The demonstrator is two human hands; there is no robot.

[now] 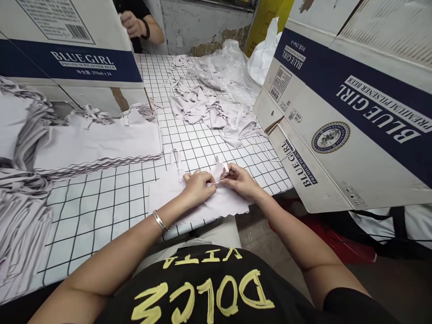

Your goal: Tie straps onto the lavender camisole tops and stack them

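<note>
A pale pink camisole with thin straps lies flat at the table's front edge, its scalloped hem toward me. My left hand rests on its upper edge, fingers closed in a pinch on the fabric. Just to the right, my right hand pinches the same garment by its right strap, near the neckline. The two hands almost meet. The left strap stretches loose across the cloth, away from my fingers. What exactly sits between the fingertips is too small to make out.
Stacked camisoles lie at the left, beside a Blue Girl carton. Crumpled pale garments and clear plastic bags are piled farther back. A large Blue Girl carton leans at the right. Another person's hand shows behind the left carton.
</note>
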